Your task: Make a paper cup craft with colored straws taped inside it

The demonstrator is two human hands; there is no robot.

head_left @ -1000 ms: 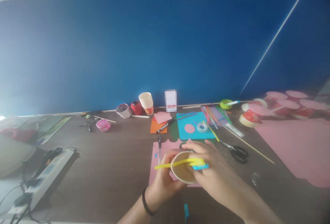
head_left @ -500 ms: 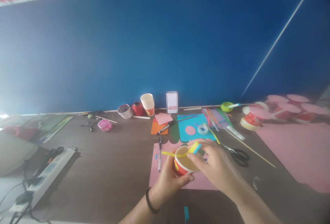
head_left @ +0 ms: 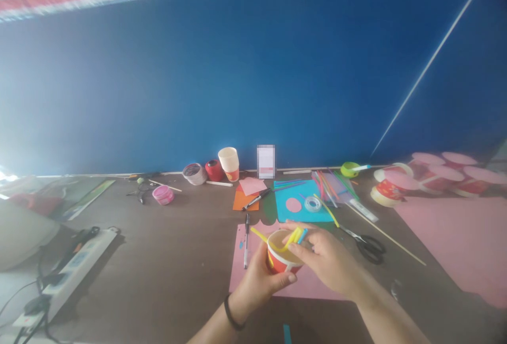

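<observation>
My left hand (head_left: pixel 259 280) is wrapped round the lower left side of a red and white paper cup (head_left: pixel 282 263), whose mouth tips up toward me. At the cup's right rim my right hand (head_left: pixel 325 254) pinches a folded yellow strip (head_left: pixel 293 238) with a blue piece (head_left: pixel 303 235) beside it. The strip's free end crosses the cup's mouth and sticks out past the left rim. Under both hands lies a pink sheet (head_left: pixel 312 288) with a scalloped top edge. A pen (head_left: pixel 246 241) rests on its left side.
Scissors (head_left: pixel 368 248) and a long thin stick (head_left: pixel 390 234) lie to the right. Behind are clear tape (head_left: pixel 312 204) on blue paper (head_left: pixel 283 214), a marker and a tall cup (head_left: pixel 228 163). Pink-topped cups (head_left: pixel 438 172) stand far right; a power strip (head_left: pixel 81 265) lies left.
The view has tilted up a little, so the table appears lower. The yellow strip's free end now points more upward at the left rim. Both hands keep their hold.
</observation>
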